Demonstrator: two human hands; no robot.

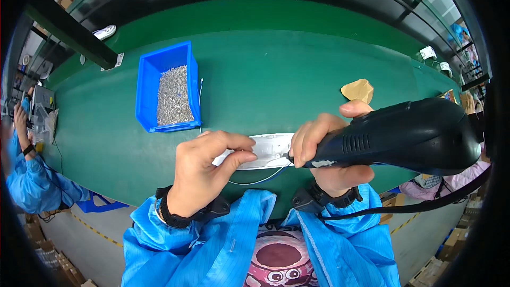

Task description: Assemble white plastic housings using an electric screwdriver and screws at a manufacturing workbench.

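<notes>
A long white plastic part (268, 148) lies on the green table in front of me, with thin blue and white wires (260, 180) curving along its near side. My right hand (324, 141) is wrapped round a black electric screwdriver (409, 135), whose tip points left and down at the part's right half. Over the part's left half, my left hand (204, 167) has thumb and forefinger brought together. Whatever is between those fingertips is too small to make out. The left hand covers the part's left end, and the right fingers hide its right end.
A blue bin (142, 93) of small metal screws (175, 98) stands at the back left, a thin cable beside it. A tan piece of paper (358, 91) lies at the back right. A black cord (414, 208) runs past my right forearm. Another person's blue sleeve (40, 180) is at far left.
</notes>
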